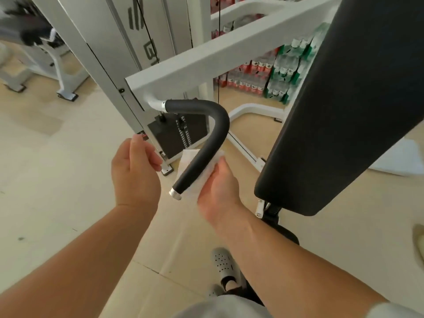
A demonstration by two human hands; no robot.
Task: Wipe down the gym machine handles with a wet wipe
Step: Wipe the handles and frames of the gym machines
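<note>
A curved black foam handle [213, 134] with a silver end cap hangs from the white machine arm [206, 56] in the middle of the view. A white wet wipe [189, 159] lies against the underside of the handle's lower straight part. My right hand [218, 191] holds the wipe up against the handle from below and from the right, thumb by the wipe's top edge. My left hand [135, 173] hovers just left of the handle, fingers loosely curled, holding nothing and not touching it.
A large black back pad [344, 106] stands close on the right. The weight stack [181, 136] and white frame uprights [110, 72] are behind the handle. Packs of bottles [273, 74] are stacked at the back. My shoe [223, 265] is on the beige floor below.
</note>
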